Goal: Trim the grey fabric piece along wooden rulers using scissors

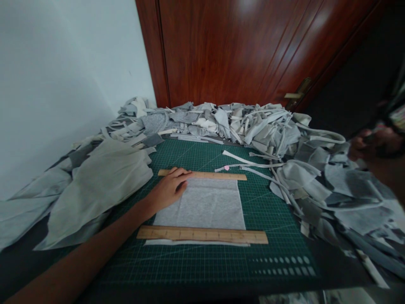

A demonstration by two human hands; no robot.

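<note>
green gridded cutting mat carries a pale grey fabric rectangle between two wooden rulers. left hand, fingers spread flat, pins its far-left corner beside the far ruler; right hand, blurred well right, grip unclear, so cutting likely comes next.

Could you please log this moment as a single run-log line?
left hand: flat on fabric and far ruler | right hand: raised, blurred | near ruler: on fabric | mat

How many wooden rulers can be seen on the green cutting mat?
2. The far ruler lies along the top edge of the grey fabric piece, under the left hand; the near ruler lies across its bottom edge. Scrap piles could hide more.
</note>
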